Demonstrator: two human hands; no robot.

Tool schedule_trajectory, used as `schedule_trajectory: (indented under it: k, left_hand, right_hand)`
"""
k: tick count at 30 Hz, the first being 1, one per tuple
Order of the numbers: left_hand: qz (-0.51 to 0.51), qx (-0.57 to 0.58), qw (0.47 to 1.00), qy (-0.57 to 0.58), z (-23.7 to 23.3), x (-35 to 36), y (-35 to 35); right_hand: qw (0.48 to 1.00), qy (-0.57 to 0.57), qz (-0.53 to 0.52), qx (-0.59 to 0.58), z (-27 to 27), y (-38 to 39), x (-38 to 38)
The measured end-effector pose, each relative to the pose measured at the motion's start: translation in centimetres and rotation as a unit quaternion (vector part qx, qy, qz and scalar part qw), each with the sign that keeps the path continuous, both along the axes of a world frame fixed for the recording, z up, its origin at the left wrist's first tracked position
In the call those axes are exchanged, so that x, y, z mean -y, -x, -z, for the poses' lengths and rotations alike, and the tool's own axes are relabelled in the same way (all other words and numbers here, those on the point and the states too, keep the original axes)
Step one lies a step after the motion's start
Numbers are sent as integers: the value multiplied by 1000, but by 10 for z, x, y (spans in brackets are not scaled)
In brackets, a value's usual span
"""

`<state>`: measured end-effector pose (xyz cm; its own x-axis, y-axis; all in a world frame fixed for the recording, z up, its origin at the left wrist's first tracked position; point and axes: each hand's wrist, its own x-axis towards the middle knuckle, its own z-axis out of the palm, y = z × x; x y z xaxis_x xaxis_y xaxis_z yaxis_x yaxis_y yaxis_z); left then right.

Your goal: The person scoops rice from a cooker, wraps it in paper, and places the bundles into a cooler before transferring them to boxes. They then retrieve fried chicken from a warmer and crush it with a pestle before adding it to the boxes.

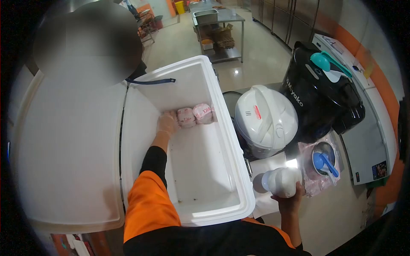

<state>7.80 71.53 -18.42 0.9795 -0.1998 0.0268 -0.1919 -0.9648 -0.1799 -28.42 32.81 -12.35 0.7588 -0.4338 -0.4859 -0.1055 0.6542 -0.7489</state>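
My left hand [167, 123], in a clear plastic glove, reaches deep into a white cooler box [196, 170]. Its fingers close round a paper-wrapped packet at the far left corner, mostly hidden by the hand. Beside it, two more white packets with pink print, one the middle packet [186, 117] and one the right packet [203, 113], lie against the far wall. Outside the box on the right, my right hand [292, 197] grips a white rounded container [283, 182] from its near side. The container is tilted over the counter; its contents cannot be made out.
A white rice cooker [267, 119] and a large black rice cooker [320, 94] with teal scoops [329, 63] stand right of the box. A metal bowl [323, 155] holds a blue scoop [325, 164]. The opened cooler lid [68, 158] spreads left; another person [139, 71] stands beyond it.
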Motion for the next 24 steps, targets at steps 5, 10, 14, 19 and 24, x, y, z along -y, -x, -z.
schedule_trajectory:
  k: [5,10,14,19,24]
  left_hand:
    - [-10,-117,992,-52,-18,1,-18]
    - [11,-156,982,-110,-29,8,7]
    - [37,-74,995,-62,-15,9,17]
    - [38,7,998,-54,30,-12,-13]
    - [-8,-24,998,-57,-21,12,6]
  right_hand:
    - [996,-16,-40,77,0,2,5]
    - [997,8,-33,72,-1,9,12]
    - [998,7,-27,63,-2,16,16]
    - [999,10,-13,45,-6,22,17]
    - [998,5,-16,59,1,30,21]
